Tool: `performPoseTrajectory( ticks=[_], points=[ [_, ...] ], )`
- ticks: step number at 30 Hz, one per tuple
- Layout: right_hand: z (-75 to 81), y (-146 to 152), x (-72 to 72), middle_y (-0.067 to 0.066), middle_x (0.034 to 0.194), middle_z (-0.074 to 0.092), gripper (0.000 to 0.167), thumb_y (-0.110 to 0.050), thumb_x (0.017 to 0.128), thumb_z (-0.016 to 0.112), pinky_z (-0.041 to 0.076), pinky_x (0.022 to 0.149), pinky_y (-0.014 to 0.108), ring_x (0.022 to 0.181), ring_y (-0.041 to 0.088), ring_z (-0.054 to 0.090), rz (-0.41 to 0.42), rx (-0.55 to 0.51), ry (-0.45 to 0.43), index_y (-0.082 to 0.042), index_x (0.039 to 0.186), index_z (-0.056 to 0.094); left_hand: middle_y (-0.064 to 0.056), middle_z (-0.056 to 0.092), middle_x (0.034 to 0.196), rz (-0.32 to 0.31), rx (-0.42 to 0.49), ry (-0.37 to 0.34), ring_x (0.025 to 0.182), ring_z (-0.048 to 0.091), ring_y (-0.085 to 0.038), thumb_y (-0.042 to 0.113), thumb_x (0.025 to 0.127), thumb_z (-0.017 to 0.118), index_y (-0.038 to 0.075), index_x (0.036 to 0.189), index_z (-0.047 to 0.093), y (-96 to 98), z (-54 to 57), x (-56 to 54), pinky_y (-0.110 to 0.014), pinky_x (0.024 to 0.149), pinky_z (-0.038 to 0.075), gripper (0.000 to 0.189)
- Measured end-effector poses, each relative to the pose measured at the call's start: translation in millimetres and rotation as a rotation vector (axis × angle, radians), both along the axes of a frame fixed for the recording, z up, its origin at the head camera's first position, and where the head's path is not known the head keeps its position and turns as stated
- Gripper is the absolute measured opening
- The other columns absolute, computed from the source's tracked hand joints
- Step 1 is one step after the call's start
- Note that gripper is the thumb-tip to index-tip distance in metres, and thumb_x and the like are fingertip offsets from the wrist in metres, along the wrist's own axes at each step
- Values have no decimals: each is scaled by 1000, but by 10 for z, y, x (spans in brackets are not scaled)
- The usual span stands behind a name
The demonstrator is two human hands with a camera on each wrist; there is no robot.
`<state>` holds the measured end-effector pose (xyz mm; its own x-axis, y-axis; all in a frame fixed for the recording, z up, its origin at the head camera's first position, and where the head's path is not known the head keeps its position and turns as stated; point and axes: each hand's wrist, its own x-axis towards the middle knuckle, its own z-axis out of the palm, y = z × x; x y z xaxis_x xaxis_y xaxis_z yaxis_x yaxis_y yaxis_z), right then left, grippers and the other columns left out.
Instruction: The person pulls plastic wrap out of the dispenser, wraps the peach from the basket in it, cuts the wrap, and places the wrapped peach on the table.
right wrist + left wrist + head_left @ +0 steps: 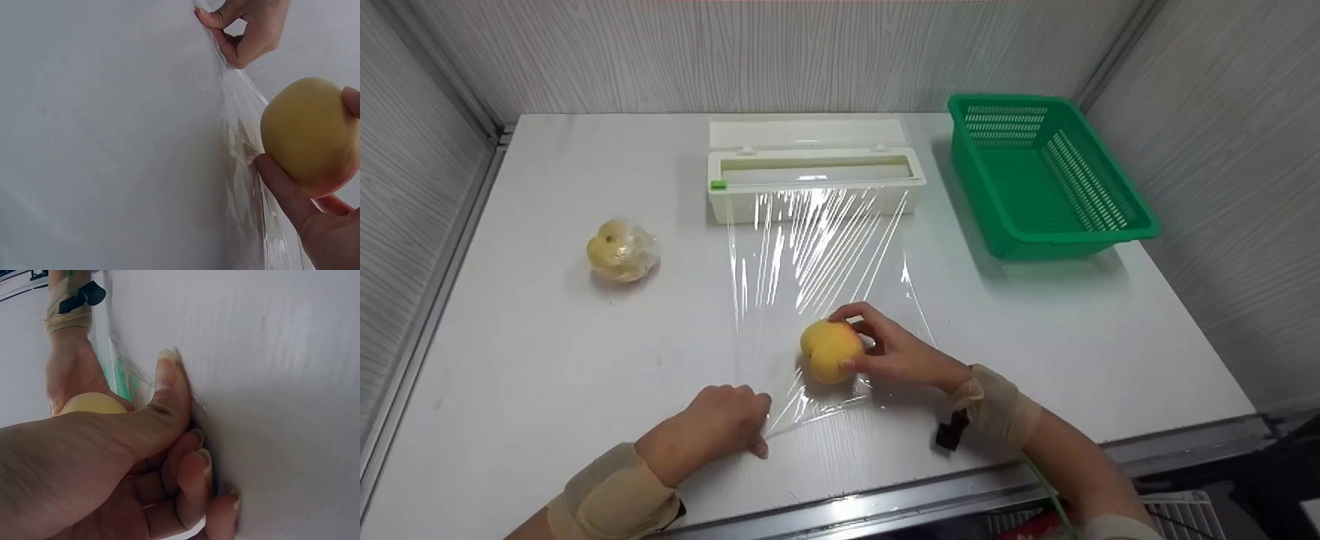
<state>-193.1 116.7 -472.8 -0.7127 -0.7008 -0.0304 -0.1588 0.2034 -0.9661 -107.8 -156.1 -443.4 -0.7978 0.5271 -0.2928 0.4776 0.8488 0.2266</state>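
Fruit point(831, 351) – yellow, rounded, cleft, red-blushed – in right grip point(901, 352).

I am seeing cling film point(817, 259) stretching from the white dispenser point(810, 153) to the left hand point(721, 420), barring the middle of the table point(525, 360). Leftward, before the wrapped fruit point(622, 251), a lane is lying free; the green basket point(979, 184) is blocking the far right.

To my right I see a green rectangular plastic basket point(1046, 239) with slotted sides, standing on the white tabletop point(547, 375). Pale grey wood-grain panels point(810, 60) rise beyond; nearest me runs a silver metal rail point(840, 510), a white wire rack point(1191, 504) below it.
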Motion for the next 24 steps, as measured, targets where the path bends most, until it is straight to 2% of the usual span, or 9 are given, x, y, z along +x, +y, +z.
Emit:
performPoseTrajectory(
  ticks=[5,12,14,16,21,24],
  points=[
    [-42,64,-14,0,139,51,56,-24,91,72,49,101,35,120,23,56,-4,23,23,-24,137,39,-9,59,65,4,11,-14,58,41,-19,31,67,87,4,78,57,5,-8,-14,-40,54,44,42],
    [-102,118,52,7,141,50,58,-18,94,68,47,101,35,119,27,56,-3,-20,-34,-21,140,34,-7,56,63,19,33,-37,58,40,-18,31,69,86,5,76,54,-39,-12,20,-38,53,43,42],
    [-101,123,69,8,142,50,56,-18,95,67,47,101,35,120,26,56,-6,-14,-22,-20,140,34,-6,56,63,18,35,-32,58,40,-17,31,69,86,5,77,53,-44,-9,34,-38,53,43,42],
    [-85,119,78,5,142,50,55,-19,94,68,49,99,35,120,24,57,-7,3,17,-21,139,36,-7,57,64,12,29,-26,59,40,-18,30,71,85,5,79,54,-42,-2,45,-37,54,43,41],
    [2,103,93,-5,142,48,56,-27,91,71,57,88,33,121,17,54,1,104,185,-24,138,40,-8,59,67,1,15,-13,59,43,-18,29,73,84,3,83,57,-21,15,56,-37,55,45,39],
    [35,127,115,-6,140,48,59,-32,89,74,57,86,32,117,17,55,-10,150,220,-24,138,42,-8,58,67,-8,24,-14,59,42,-17,27,75,84,3,82,56,-18,26,57,-38,55,45,38]
  ],
)
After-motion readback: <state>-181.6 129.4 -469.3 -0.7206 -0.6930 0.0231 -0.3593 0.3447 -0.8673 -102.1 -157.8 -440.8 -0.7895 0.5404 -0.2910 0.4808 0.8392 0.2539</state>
